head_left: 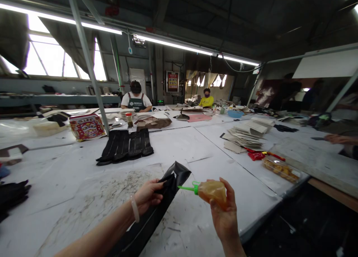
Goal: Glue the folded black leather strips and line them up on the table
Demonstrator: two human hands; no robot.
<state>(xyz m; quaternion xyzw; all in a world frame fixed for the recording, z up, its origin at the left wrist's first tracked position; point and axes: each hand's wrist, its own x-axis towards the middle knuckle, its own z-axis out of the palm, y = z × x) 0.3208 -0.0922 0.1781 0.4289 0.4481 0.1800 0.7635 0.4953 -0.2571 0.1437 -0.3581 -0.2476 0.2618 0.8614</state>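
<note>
My left hand, with a pale bangle at the wrist, pinches the upper part of a long black strip of leather-like material. The strip's far end is folded open, and its lower end runs out toward the bottom of the view. In my right hand is a squeeze bottle of amber liquid, tipped on its side. Its green nozzle points left, with the tip at or very close to the strip's opened end; I cannot tell whether they touch. Beyond lies a row of flat black pieces.
On the white table lie a stack of pale sheets, a clear box of food, a red packet and a patterned box beside a metal post. Two people sit across the table; another person's hand shows at right.
</note>
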